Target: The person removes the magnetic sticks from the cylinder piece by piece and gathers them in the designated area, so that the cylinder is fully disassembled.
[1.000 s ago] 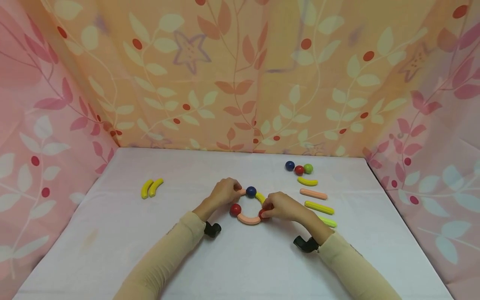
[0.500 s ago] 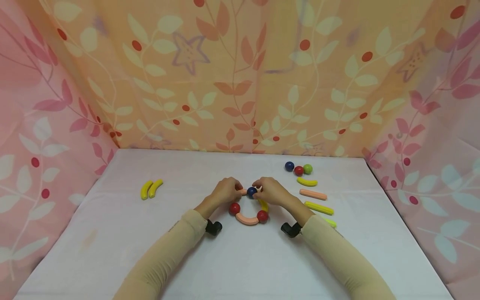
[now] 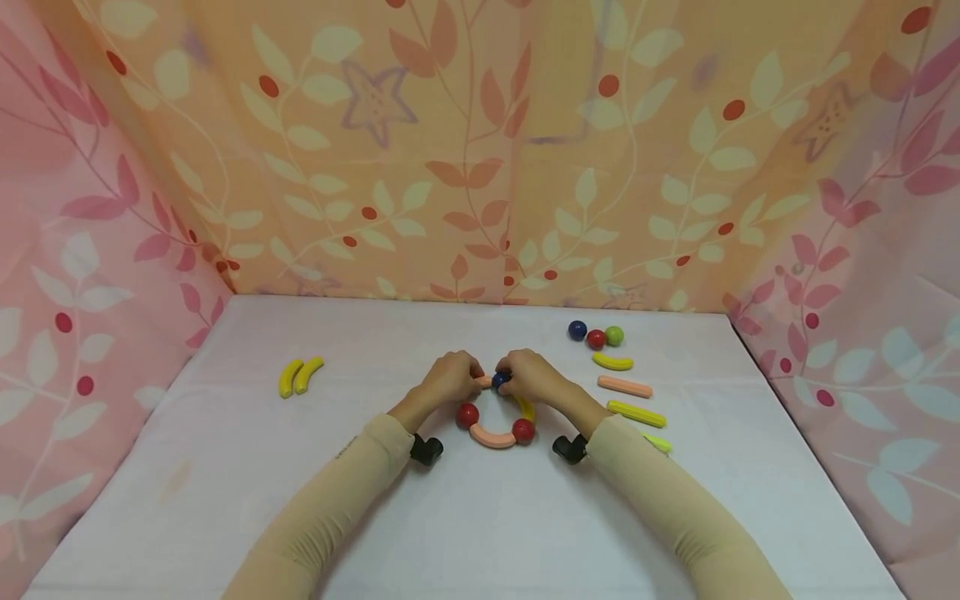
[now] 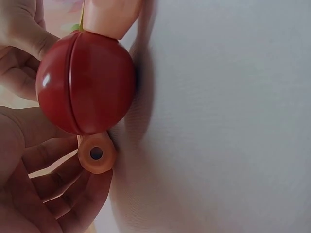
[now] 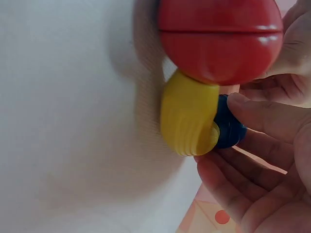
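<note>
1. Pair of yellow curved pieces (image 3: 300,377) far left on the desk (image 3: 225,467), touching each other, untouched; same spot as before.
2. Left hand (image 3: 448,379) stays at the ring's upper left, fingers (image 4: 73,191) curled round the short orange piece (image 4: 96,154); its open end shows in the left wrist view, just beside the left red ball (image 3: 468,414).
3. Ring of parts sits mid-desk: left red ball, orange arc (image 3: 491,437) at the bottom, right red ball (image 3: 523,430), yellow arc (image 5: 187,116) up the right side, blue ball (image 3: 500,380) on top.
4. Main change: right hand (image 3: 534,379) was at the lower right red ball a second ago, now it is up at the blue ball, fingers (image 5: 262,114) pinching it against the yellow arc.
5. Reading: the lower joint looks settled; the work has moved to closing the top gap between the blue ball and the short orange piece. Whether they touch yet, cannot tell.
6. Spare parts at right unmoved: loose blue ball (image 3: 577,330), red ball (image 3: 596,339), green ball (image 3: 614,336), then yellow, orange, yellow sticks (image 3: 625,387) in a column.
</note>
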The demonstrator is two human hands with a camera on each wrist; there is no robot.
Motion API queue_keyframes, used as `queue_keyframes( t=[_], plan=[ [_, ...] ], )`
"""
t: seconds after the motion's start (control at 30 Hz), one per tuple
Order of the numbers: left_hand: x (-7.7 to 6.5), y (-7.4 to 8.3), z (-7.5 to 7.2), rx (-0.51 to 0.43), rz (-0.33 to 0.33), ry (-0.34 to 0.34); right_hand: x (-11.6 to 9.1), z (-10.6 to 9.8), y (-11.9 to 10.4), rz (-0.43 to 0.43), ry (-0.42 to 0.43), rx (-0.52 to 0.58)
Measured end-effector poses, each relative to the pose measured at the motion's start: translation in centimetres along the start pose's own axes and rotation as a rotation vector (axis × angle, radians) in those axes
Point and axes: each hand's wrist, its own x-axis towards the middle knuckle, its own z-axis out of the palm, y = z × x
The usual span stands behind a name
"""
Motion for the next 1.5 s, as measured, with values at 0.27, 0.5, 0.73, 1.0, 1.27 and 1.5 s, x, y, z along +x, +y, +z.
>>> queue_keyframes(
  t=[0.27, 0.5, 0.73, 1.0, 1.27, 1.5],
  plan=[
    [0.1, -0.1, -0.1, -0.01, -0.005, -0.015, 0.2, 0.0, -0.1, 0.019, -0.01, -0.007],
    [0.1, 0.0, -0.3, -0.001, 0.006, 0.007, 0.4, -0.2, -0.2, 0.003, -0.005, -0.024],
    [0.0, 0.0, -0.7, -0.022, -0.042, 0.018, 0.6, -0.1, -0.1, -0.012, 0.002, -0.028],
    [0.0, -0.7, -1.8, -0.093, -0.039, 0.119, 0.3, 0.2, 0.2, 0.011, 0.01, -0.027],
    [-1.1, -3.7, -3.7, -0.121, -0.077, 0.101, 0.1, 0.5, 0.3, 0.031, -0.005, 0.023],
    [-2.3, -7.3, -5.6, -0.136, -0.08, 0.124, -0.2, 0.2, 0.5, 0.02, -0.019, 0.064]
  ],
)
